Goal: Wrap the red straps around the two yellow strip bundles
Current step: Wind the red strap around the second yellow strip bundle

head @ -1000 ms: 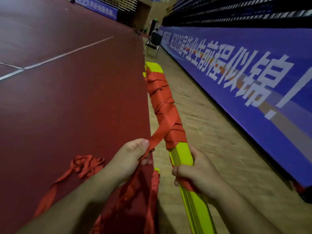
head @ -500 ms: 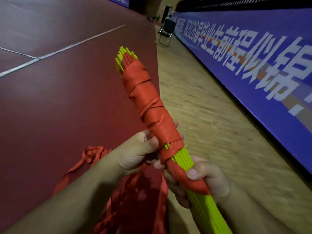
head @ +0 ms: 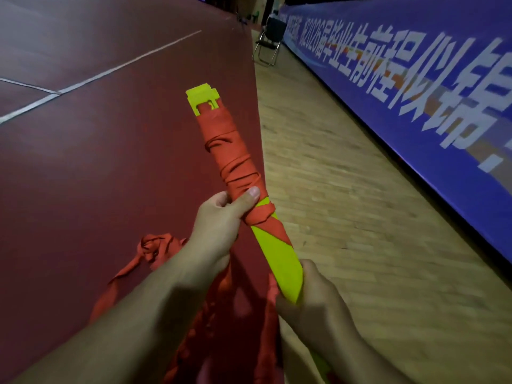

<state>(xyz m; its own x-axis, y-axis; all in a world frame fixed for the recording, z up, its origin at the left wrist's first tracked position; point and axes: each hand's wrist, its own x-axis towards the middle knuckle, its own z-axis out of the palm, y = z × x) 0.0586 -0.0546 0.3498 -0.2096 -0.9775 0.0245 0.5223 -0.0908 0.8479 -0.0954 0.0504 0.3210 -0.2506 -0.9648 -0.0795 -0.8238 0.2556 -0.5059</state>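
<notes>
I hold one yellow strip bundle point(head: 279, 256) slanting up and away from me, its notched far end point(head: 203, 99) bare. A red strap point(head: 232, 159) is wound round its upper half in several turns, the lowest turn crossing diagonally. My left hand point(head: 221, 217) grips the wrapped part, thumb pressed on the red turns. My right hand point(head: 310, 297) grips the bare yellow lower part. Loose red strap point(head: 155, 250) trails down between my arms and lies bunched on the floor. No second bundle is in view.
Dark red sports flooring point(head: 97, 176) with white lines lies on the left, a wooden floor strip point(head: 346, 217) on the right. A long blue banner wall point(head: 415, 92) runs along the right side. A folding chair point(head: 270, 40) stands far ahead.
The bundle has turned so its flat yellow face shows. My left hand has moved onto the wrapped part, and my right hand has slid lower down the yellow strips.
</notes>
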